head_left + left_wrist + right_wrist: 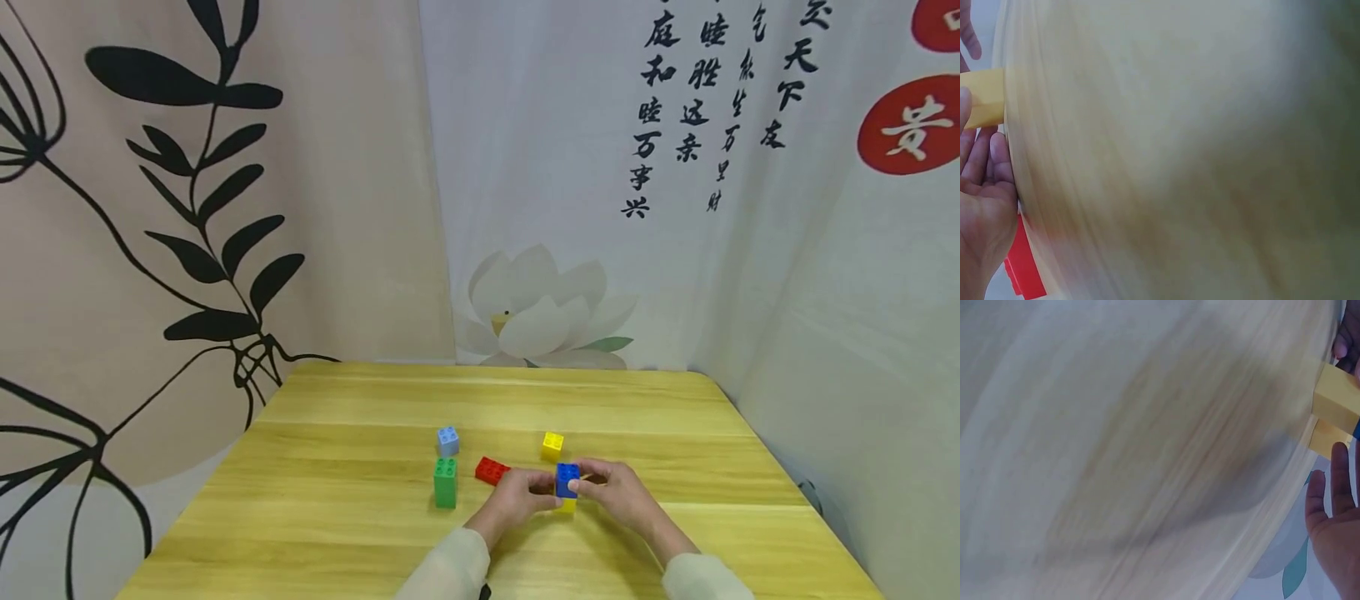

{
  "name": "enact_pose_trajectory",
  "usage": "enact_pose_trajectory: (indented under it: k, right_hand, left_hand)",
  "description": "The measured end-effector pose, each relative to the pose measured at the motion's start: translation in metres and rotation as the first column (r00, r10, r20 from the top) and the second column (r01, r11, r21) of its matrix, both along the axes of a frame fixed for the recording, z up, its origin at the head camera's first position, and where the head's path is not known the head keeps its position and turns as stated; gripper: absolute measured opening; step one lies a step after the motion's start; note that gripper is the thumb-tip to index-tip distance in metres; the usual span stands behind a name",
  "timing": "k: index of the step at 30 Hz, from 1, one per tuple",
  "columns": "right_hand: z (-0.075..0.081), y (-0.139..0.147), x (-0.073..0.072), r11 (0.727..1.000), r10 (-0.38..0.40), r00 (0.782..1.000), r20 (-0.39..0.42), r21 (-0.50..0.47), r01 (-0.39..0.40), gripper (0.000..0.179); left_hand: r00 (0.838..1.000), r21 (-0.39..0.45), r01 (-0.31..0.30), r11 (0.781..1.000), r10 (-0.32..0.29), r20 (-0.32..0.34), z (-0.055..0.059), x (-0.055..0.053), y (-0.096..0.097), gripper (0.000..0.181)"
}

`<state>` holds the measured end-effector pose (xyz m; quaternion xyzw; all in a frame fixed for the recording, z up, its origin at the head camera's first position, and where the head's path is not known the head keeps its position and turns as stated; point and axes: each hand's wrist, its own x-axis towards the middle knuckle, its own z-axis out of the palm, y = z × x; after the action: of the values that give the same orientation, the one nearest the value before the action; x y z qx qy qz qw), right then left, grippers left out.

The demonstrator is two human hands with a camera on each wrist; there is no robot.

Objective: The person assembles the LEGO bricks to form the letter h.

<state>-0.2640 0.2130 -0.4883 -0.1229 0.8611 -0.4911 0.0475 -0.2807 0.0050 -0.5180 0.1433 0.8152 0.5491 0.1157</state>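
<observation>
Over the right half of the table, a blue toy building block (567,480) sits on top of a yellow block (568,506). The right hand (617,493) pinches the blue block, its thumb lying across the front face. From the other side, the left hand (521,493) grips the stack low down; in the left wrist view its thumb overlaps the yellow block (986,97). The yellow block (1337,397) stands between both hands in the right wrist view, where the blue one is mostly cut off. A red block (491,471) lies just beyond the left hand, partly covered by it.
Left of the hands, a tall green block (446,483) stands upright, with a light blue block (447,442) behind it. Another yellow block (552,447) stands behind the stack. The wooden table (337,517) ends at a printed curtain (360,208) at the back.
</observation>
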Motion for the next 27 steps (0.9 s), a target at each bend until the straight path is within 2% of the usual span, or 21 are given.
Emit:
enact_pose_trajectory:
  k: [5, 9, 18, 27]
  right_hand:
    - [-0.0022, 0.0003, 0.0056, 1.000, 0.012, 1.000, 0.029, 0.000, -0.012, 0.046]
    - [-0.0018, 0.0008, 0.0087, 1.000, 0.001, 1.000, 0.028, -0.005, -0.001, 0.045]
    - [-0.0039, -0.0001, 0.0071, 1.000, -0.006, 1.000, 0.028, -0.002, 0.006, 0.049]
    - [-0.0032, -0.0003, 0.0024, 0.999, -0.045, 0.999, 0.021, -0.008, 0.046, 0.053]
  left_hand:
    - [0.999, -0.004, -0.002, 1.000, 0.002, 0.032, -0.0038, 0.0044, 0.0002, 0.028]
    - [1.000, -0.004, -0.003, 1.000, 0.003, 0.027, -0.0046, 0.0058, 0.0014, 0.027]
    - [1.000, -0.007, -0.001, 1.000, 0.001, 0.014, -0.0040, 0.0032, 0.0012, 0.029]
    - [1.000, -0.014, -0.009, 1.000, 0.009, 0.000, -0.0006, -0.0010, 0.0034, 0.031]
